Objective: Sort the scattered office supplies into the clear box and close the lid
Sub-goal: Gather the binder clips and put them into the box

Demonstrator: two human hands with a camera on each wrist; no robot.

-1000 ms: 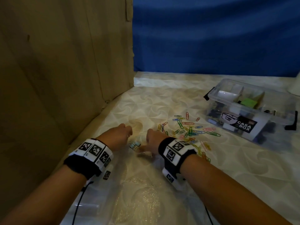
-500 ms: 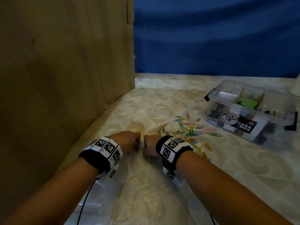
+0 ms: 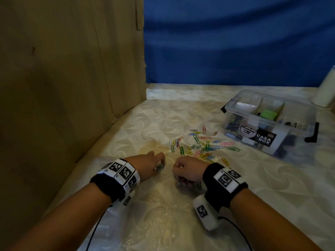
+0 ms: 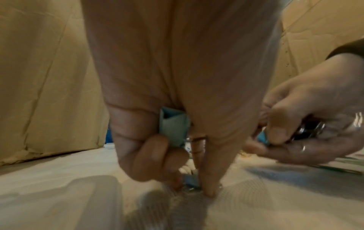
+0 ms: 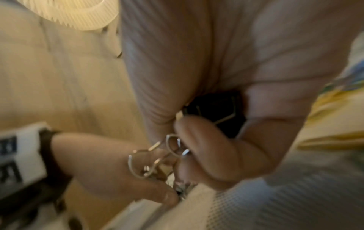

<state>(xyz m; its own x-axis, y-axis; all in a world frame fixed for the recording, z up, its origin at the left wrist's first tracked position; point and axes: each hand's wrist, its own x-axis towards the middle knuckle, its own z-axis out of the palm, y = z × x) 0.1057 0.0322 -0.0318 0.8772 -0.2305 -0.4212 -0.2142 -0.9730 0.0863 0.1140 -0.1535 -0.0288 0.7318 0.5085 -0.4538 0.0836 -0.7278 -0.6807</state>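
Coloured paper clips (image 3: 203, 144) lie scattered on the table, left of the clear box (image 3: 272, 124), which stands open with supplies in its compartments. My left hand (image 3: 150, 164) is curled, holding a light-blue binder clip (image 4: 173, 129) in its palm while its fingertips pinch another blue clip (image 4: 192, 183) on the cloth. My right hand (image 3: 186, 171), close beside it, is curled round several binder clips (image 5: 212, 109); their silver wire handles (image 5: 157, 155) stick out of the fist.
A tall cardboard wall (image 3: 63, 78) closes off the left side. A blue cloth backdrop (image 3: 235, 42) hangs behind. The clear lid (image 3: 101, 230) lies at the near left under my forearm. A white object (image 3: 326, 87) stands at the far right.
Both hands drew together and back toward me. The small blue clip seen between them one second ago is now under my left fingertips; my right hand curled into a fist.
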